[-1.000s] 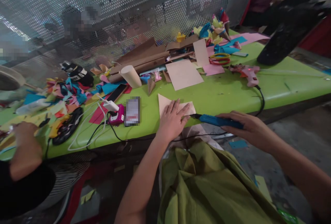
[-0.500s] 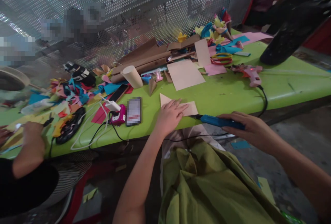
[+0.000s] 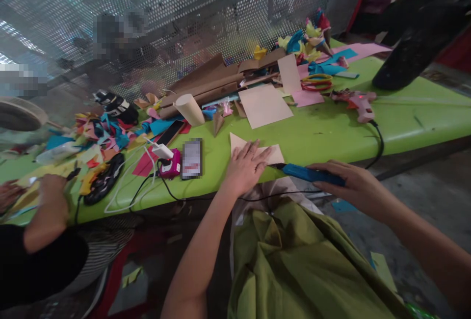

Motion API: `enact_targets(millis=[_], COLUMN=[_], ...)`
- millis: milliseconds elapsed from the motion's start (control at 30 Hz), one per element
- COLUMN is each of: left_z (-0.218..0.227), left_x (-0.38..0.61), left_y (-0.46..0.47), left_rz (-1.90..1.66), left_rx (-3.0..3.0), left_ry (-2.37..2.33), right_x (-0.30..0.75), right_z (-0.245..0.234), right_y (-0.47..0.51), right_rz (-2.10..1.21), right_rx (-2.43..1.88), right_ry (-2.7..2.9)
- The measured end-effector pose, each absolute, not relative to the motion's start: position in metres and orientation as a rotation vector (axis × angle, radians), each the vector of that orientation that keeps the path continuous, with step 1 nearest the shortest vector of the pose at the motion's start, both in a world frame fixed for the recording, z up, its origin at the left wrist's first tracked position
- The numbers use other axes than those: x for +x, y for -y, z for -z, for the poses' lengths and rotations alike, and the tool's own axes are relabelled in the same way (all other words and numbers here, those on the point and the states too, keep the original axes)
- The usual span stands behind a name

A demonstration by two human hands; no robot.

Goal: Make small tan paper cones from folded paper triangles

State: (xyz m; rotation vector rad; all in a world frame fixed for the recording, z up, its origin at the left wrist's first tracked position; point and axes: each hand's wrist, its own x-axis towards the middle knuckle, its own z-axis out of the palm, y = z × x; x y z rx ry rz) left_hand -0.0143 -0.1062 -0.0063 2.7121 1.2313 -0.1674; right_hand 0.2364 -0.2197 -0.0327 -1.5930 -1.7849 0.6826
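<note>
Flat on a piece of cream paper (image 3: 274,152) lies my left hand (image 3: 247,166), fingers spread, pressing it to the green table (image 3: 312,132) near its front edge. My right hand (image 3: 348,181) is closed round a blue utility knife (image 3: 312,173). The knife's dark tip points left and meets the paper's lower edge beside my left fingers; whether it cuts in is too small to tell. Part of the paper is hidden under my left hand. Beyond it rest a larger cream sheet (image 3: 265,105) and a small brown paper cone (image 3: 218,123).
A pink glue gun (image 3: 360,104) with a black cord stands at the right, near scissors (image 3: 316,82). Left are a phone (image 3: 192,158), a magenta power adapter (image 3: 170,164) and white cables. Another person's arm (image 3: 51,206) works at the far left. Cardboard (image 3: 206,83) lines the back.
The fingers of my left hand have spread a little wider on the paper. My right hand and the knife stay almost where they were; the view has shifted slightly.
</note>
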Motion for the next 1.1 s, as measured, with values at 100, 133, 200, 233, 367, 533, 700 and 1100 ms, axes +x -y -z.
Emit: enact_targets(millis=[100,133,200,233,367,533,700,1100], left_z=[0.006,0.006,0.006,0.006,0.009,0.012,0.006,0.004], left_x=[-0.013,-0.013,-0.012,-0.012,-0.013,-0.011,-0.01,-0.028], left_y=[0.108,0.108,0.109,0.109,0.109,0.111,0.109,0.093], left_rz=[0.162,0.161,0.157,0.15,0.112,0.098,0.096,0.127], left_rx=[2.709,2.707,2.705,2.706,2.725,2.72,2.661,2.715], left_ry=[-1.246,-1.251,-1.26,-1.261,-1.254,-1.277,-1.291,-1.145], right_x=[0.238,0.237,0.235,0.235,0.235,0.232,0.225,0.231], right_z=[0.032,0.032,0.033,0.033,0.033,0.034,0.034,0.036], right_y=[0.221,0.221,0.22,0.22,0.22,0.218,0.214,0.214], right_rz=[-0.697,-0.699,-0.703,-0.707,-0.731,-0.739,-0.731,-0.739], right_rx=[-1.607,-1.61,-1.605,-1.598,-1.592,-1.584,-1.563,-1.563], right_ry=[1.778,1.775,1.771,1.77,1.771,1.747,1.789,1.774])
